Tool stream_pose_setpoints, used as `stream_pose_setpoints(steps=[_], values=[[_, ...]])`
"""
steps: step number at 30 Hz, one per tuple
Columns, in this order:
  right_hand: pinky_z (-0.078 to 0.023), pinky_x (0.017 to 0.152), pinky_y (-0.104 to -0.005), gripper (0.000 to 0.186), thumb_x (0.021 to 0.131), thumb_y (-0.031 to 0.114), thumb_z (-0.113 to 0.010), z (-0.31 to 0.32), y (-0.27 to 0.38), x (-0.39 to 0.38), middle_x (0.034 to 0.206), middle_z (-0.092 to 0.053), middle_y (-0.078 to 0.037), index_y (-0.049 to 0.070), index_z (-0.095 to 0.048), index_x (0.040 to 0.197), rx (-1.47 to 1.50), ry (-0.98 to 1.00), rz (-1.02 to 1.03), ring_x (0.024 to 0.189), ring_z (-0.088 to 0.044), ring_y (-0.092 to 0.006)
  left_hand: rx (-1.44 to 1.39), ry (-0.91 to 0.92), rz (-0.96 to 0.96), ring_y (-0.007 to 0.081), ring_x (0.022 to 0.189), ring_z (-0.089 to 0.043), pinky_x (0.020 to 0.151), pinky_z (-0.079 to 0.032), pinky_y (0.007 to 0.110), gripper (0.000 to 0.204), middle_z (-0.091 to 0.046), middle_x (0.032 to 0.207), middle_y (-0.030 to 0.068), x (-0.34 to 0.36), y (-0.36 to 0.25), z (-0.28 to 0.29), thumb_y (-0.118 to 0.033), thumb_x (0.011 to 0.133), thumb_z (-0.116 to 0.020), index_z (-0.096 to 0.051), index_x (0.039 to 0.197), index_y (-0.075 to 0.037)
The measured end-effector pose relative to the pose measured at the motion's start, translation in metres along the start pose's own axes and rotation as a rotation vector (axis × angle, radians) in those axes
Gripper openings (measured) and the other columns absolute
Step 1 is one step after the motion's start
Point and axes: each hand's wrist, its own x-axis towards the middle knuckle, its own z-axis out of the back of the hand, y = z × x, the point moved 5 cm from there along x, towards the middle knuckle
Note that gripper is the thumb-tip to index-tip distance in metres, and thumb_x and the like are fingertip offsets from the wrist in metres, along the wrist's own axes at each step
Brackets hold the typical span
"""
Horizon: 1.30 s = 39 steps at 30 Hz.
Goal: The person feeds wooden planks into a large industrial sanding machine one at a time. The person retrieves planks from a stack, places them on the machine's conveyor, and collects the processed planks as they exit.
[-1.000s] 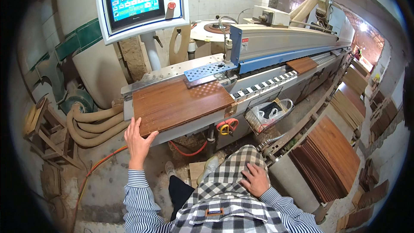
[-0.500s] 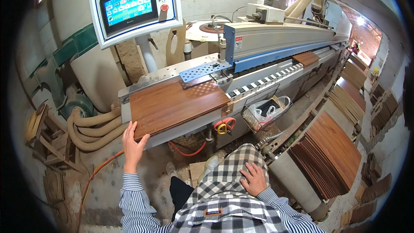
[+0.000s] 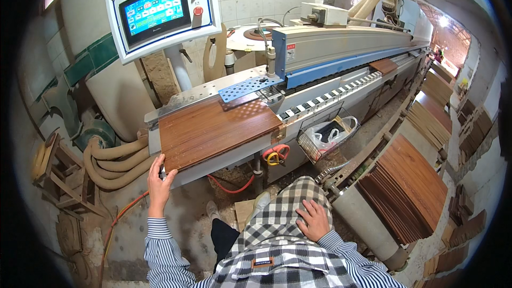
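Observation:
A wood-grain brown panel (image 3: 213,130) lies flat on the machine's infeed table, its far edge under a perforated blue plate (image 3: 248,89). My left hand (image 3: 159,186) is at the panel's near left corner, fingers stretched out and thumb apart. The fingertips are beside the edge; whether they touch it I cannot tell. My right hand (image 3: 313,220) rests flat on the checkered apron (image 3: 282,210) over my lap, fingers spread, holding nothing. Farther along the machine, a smaller brown board (image 3: 383,65) sits beside the long blue guard (image 3: 341,60).
A control screen (image 3: 154,12) with green and red buttons stands at the upper left. A wire basket (image 3: 325,138) with plastic bags and yellow-and-red-handled scissors (image 3: 276,156) hang on the machine's front. Stacked brown panels (image 3: 410,181) lie on a roller conveyor at right. Hoses (image 3: 120,165) coil at left.
My left hand has drawn slightly left and down at the panel's corner, its thumb lower than before. The small board has moved farther along the machine. My right hand stays put.

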Motion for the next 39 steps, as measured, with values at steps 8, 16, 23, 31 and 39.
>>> stream_pose_setpoints(steps=[8, 16, 23, 31, 39], values=[[-0.03, 0.112, -0.0566, 0.041, 0.09, 0.034, -0.064, 0.0, 0.001, 0.001, 0.145, -0.046, -0.013, 0.014, -0.064, 0.126, 0.015, 0.01, -0.002, 0.136, -0.038, -0.0367, 0.243, 0.021, -0.062, 0.0303, 0.141, -0.038, 0.118, -0.017, 0.051, 0.075, -0.056, 0.139, 0.017, 0.009, -0.017, -0.017, -0.033, 0.079, -0.077, -0.046, 0.142, -0.007], [-0.041, 0.107, -0.0462, 0.032, 0.09, 0.022, -0.064, 0.022, -0.007, 0.005, 0.129, -0.061, -0.015, 0.006, -0.067, 0.118, 0.312, -0.082, -0.07, 0.124, -0.053, -0.034, 0.283, 0.053, -0.122, 0.029, 0.143, -0.035, 0.119, -0.01, 0.054, 0.081, -0.062, 0.132, 0.0142, 0.02, -0.041, -0.051, -0.037, 0.078, -0.077, -0.042, 0.145, -0.007], [-0.043, 0.102, -0.0487, 0.035, 0.08, 0.007, -0.068, 0.151, -0.041, 0.031, 0.119, -0.064, -0.016, 0.004, -0.064, 0.114, -0.183, -0.415, -0.087, 0.117, -0.056, -0.035, 0.329, 0.03, -0.306, 0.0339, 0.133, -0.046, 0.116, -0.021, 0.053, 0.07, -0.058, 0.133, 0.019, 0.025, -0.064, -0.1, -0.038, 0.086, -0.071, -0.045, 0.143, -0.008], [-0.03, 0.113, -0.0528, 0.041, 0.078, 0.006, -0.065, 0.201, -0.128, 0.039, 0.132, -0.057, -0.011, 0.005, -0.061, 0.119, -0.614, -0.292, -0.261, 0.128, -0.047, -0.034, 0.4, -0.088, -0.462, 0.0278, 0.118, -0.056, 0.108, -0.034, 0.045, 0.059, -0.062, 0.121, 0.0138, 0.016, -0.07, -0.126, -0.033, 0.09, -0.066, -0.047, 0.142, -0.011], [-0.046, 0.102, -0.0483, 0.03, 0.081, 0.001, -0.057, 0.198, -0.085, -0.001, 0.114, -0.067, -0.015, 0.001, -0.066, 0.109, -0.618, -0.561, -0.122, 0.106, -0.062, -0.0343, 0.428, -0.122, -0.479, 0.0255, 0.118, -0.056, 0.105, -0.036, 0.044, 0.054, -0.062, 0.122, 0.0113, 0.013, -0.069, -0.125, -0.026, 0.088, -0.069, -0.052, 0.137, -0.01]])
